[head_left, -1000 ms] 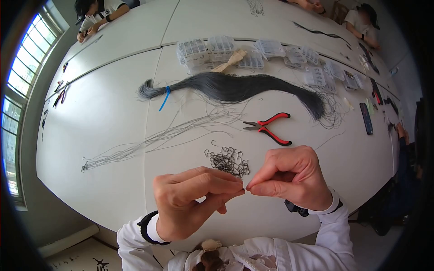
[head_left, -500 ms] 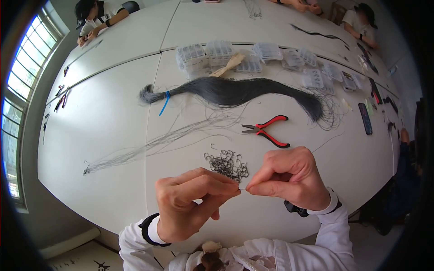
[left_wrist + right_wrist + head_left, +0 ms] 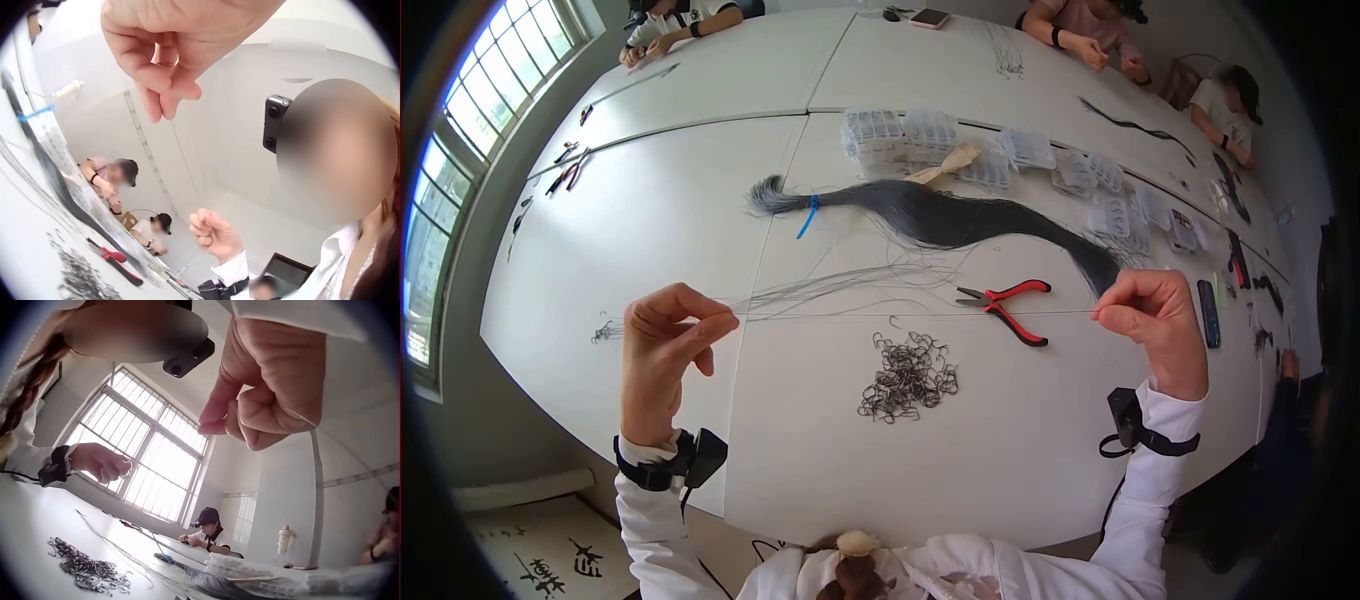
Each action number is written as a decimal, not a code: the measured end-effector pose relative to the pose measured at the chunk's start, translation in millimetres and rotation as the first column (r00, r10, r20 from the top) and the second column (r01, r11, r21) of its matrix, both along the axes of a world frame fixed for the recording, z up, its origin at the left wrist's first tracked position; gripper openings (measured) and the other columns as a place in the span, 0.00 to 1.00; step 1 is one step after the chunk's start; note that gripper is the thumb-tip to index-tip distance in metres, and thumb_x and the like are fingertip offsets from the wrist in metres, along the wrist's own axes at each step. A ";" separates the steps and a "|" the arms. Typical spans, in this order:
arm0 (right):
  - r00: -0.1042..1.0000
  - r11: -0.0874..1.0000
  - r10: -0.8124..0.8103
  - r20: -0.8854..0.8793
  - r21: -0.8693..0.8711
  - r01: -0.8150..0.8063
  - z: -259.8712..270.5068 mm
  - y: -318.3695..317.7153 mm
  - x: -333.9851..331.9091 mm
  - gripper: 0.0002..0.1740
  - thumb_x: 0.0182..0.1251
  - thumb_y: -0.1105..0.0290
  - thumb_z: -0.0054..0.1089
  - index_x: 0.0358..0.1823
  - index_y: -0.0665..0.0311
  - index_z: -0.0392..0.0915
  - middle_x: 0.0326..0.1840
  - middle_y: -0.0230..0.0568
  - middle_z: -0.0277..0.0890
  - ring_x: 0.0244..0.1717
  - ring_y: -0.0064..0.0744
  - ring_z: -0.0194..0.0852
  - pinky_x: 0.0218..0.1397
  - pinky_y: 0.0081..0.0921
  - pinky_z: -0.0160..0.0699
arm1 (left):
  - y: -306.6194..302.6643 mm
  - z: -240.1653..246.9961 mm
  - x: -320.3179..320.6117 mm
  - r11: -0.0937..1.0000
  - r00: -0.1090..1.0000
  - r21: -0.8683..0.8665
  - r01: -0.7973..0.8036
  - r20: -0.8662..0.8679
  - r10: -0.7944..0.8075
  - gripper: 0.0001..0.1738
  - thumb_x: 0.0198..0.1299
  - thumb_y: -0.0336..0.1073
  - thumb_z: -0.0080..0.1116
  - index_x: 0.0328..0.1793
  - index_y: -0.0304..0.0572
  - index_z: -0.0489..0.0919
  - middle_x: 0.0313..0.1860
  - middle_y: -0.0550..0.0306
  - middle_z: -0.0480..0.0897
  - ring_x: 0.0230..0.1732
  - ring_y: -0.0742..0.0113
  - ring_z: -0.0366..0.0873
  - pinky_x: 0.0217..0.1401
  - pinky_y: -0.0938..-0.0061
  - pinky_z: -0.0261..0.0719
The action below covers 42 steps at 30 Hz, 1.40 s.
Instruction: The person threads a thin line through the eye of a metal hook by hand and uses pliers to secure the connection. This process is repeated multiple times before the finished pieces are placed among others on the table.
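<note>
In the head view my left hand is raised at the left and my right hand at the right, wide apart. A thin fishing line runs straight between them, its ends pinched by thumb and fingers of each hand. What sits inside the left fingertips is hidden. On the white table between the hands lies a heap of dark fish hooks, with red-and-black pliers behind it. Farther back lies a thick dark hank of line, bound with a blue tie.
A loose bundle of thin lines stretches left, with small hooks at its end. Clear plastic boxes stand behind the hank. A phone lies at the right. Other people sit around the far side of the table.
My hands were close together in front of the hooks; now they have moved far apart and up, the line drawn out between them. The head view has shifted.
</note>
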State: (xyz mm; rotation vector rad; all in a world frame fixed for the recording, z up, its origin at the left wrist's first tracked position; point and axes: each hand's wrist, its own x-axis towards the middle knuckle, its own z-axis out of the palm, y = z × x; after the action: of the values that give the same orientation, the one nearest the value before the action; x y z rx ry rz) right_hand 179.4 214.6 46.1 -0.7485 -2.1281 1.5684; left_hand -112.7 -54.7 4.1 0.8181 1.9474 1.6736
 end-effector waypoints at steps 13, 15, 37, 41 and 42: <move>0.953 0.952 0.161 0.258 0.214 -0.219 -27.3 15.1 -94.6 0.03 0.51 0.75 0.65 0.24 0.68 0.82 0.19 0.28 0.76 0.23 0.13 0.65 0.28 0.14 0.63 | -154.7 -65.0 -153.5 0.777 0.868 -0.405 -0.482 -0.102 0.485 0.06 0.51 0.31 0.67 0.32 0.38 0.81 0.23 0.60 0.82 0.16 0.81 0.68 0.16 0.87 0.63; 0.927 0.838 0.188 0.324 0.440 -0.323 -24.0 -1.6 -117.5 0.03 0.49 0.75 0.65 0.24 0.68 0.82 0.19 0.35 0.77 0.21 0.20 0.70 0.28 0.18 0.67 | -165.4 -73.9 -170.8 0.759 0.851 -0.402 -0.512 -0.118 0.511 0.07 0.50 0.29 0.67 0.34 0.35 0.83 0.23 0.59 0.82 0.16 0.81 0.68 0.16 0.86 0.62; 0.937 0.570 0.078 0.340 0.756 -0.322 -73.8 62.8 -169.8 0.07 0.51 0.78 0.61 0.32 0.65 0.83 0.34 0.46 0.82 0.36 0.42 0.81 0.43 0.31 0.80 | -164.4 -54.9 -192.9 0.570 0.780 -0.533 -0.625 -0.411 0.471 0.14 0.45 0.23 0.64 0.41 0.31 0.79 0.24 0.53 0.82 0.17 0.72 0.78 0.17 0.83 0.74; 0.942 0.660 0.195 0.275 0.673 -0.333 -82.8 61.3 -211.7 0.08 0.48 0.74 0.65 0.32 0.65 0.82 0.31 0.44 0.81 0.35 0.41 0.81 0.40 0.32 0.79 | -115.7 -18.5 -170.4 0.544 0.704 -0.502 -0.672 -0.660 0.261 0.08 0.48 0.27 0.63 0.36 0.31 0.81 0.24 0.52 0.82 0.15 0.70 0.79 0.14 0.81 0.72; 0.940 0.638 0.184 0.287 0.693 -0.336 -85.0 58.4 -221.1 0.09 0.46 0.73 0.67 0.31 0.66 0.82 0.30 0.45 0.81 0.36 0.40 0.81 0.40 0.31 0.78 | -97.0 -10.9 -162.2 0.625 0.742 -0.501 -0.599 -0.641 0.197 0.07 0.50 0.27 0.62 0.35 0.32 0.81 0.23 0.53 0.82 0.16 0.70 0.79 0.14 0.82 0.72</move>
State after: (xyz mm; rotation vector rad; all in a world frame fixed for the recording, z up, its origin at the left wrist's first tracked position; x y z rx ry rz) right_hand -41.7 273.0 -39.0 -0.3072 -2.8036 0.5891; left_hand -274.9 -151.7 -6.8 0.5657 3.0729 0.7461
